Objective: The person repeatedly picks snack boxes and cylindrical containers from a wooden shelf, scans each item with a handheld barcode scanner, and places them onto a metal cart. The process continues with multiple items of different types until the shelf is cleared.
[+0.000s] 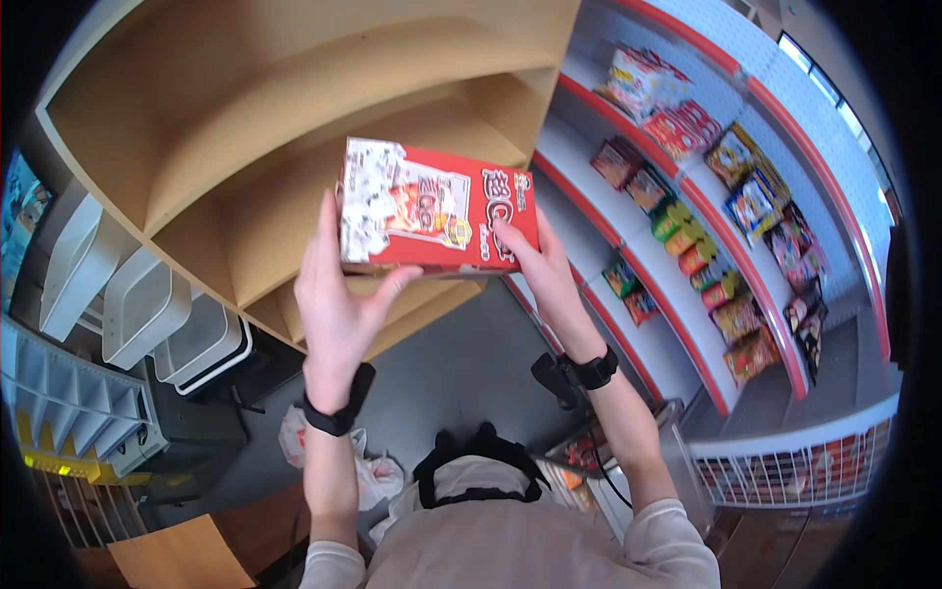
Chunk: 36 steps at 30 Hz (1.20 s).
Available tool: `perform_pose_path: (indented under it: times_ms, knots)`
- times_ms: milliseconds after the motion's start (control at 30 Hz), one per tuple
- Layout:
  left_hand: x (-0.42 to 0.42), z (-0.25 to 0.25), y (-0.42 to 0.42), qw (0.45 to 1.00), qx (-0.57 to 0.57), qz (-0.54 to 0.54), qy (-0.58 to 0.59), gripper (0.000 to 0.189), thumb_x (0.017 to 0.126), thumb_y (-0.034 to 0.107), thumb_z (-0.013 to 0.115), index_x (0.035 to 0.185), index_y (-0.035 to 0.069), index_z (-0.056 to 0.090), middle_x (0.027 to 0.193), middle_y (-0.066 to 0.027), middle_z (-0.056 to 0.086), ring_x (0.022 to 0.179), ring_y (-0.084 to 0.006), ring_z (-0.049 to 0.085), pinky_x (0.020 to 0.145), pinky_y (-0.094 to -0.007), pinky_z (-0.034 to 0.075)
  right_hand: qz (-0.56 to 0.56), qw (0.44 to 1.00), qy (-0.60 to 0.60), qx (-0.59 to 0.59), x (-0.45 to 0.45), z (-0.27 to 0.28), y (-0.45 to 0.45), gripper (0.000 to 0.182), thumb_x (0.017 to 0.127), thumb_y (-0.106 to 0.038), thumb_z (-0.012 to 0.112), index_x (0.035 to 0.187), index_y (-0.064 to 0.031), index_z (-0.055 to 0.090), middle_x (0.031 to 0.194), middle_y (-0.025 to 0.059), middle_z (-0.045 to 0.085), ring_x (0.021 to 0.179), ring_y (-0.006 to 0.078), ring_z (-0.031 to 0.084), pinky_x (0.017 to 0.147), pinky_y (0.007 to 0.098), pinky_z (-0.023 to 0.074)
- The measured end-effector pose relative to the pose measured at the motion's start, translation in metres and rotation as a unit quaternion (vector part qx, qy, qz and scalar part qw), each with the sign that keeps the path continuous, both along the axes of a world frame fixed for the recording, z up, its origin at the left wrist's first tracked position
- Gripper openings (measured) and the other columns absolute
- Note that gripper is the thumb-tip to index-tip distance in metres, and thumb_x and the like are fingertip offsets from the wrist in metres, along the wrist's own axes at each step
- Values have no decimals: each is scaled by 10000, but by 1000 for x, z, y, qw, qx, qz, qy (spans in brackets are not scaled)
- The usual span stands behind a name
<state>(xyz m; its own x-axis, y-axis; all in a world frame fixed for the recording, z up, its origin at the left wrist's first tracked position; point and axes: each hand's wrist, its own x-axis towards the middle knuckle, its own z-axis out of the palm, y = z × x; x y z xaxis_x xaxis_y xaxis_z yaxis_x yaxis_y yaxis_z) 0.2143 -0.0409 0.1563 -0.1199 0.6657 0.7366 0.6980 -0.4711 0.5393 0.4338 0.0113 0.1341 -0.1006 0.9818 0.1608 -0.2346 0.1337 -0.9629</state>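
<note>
A red and white printed cardboard box (434, 210) is held up between my two hands, in front of a wooden shelf unit (324, 191). My left hand (342, 294) grips its left end, with the fingers along the side and the thumb at the lower edge. On the right end, my right hand (541, 265) has its thumb across the printed face and its fingers behind. The box bears writing and a picture of food. Its back is hidden.
White shop shelves (611, 213) with red edges hold snack packets (681, 129) and small cups (688, 247) at right. White bins (147, 302) hang at left. Plastic bags (375, 471) lie on the grey floor (449, 361). A white wire basket (795, 464) stands lower right.
</note>
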Motion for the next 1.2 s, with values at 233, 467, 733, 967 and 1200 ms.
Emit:
perform_pose_path:
  times_ms: [233,467,733,967,1200]
  knots:
    - [48,-90,-102,989,-126,-24,-75,969,558,216,922,1349,-46,428,1215,-169,542,1115,-315,563,953,-384,454,-69,994,-29,-78,36,-83,-116,543,906,-161,660,1370,-16,417,1206,76,605,1063,114,590,914,283,484]
    - [86,-128,-219,982,-176,-39,-56,964,559,233,922,1340,-31,423,1259,-167,491,1159,-308,524,982,-384,436,-72,980,-16,-186,77,-133,-235,589,905,-175,669,1386,-35,358,1231,76,570,1097,120,571,925,286,490]
    - [140,-180,-385,960,-191,-31,-202,518,827,75,716,1262,-29,454,1321,-174,461,1166,-240,531,984,-349,438,-29,987,-67,-145,129,-180,-379,733,863,-230,713,1407,25,293,1196,116,585,1051,140,596,909,294,489]
    - [176,-215,-503,923,-285,39,-256,361,900,105,658,1165,-40,461,1095,-195,642,1022,-216,622,911,-344,464,9,948,-288,-139,177,-216,-498,636,825,-214,756,1310,-36,386,1204,114,556,1058,146,596,869,301,517]
    - [190,-255,-554,889,-344,44,-300,357,919,106,628,1197,-40,460,1071,-179,654,1008,-192,622,893,-316,465,-5,928,-366,-67,180,-221,-569,1140,633,-316,891,1482,-27,189,1307,206,380,1266,349,425,1046,405,393]
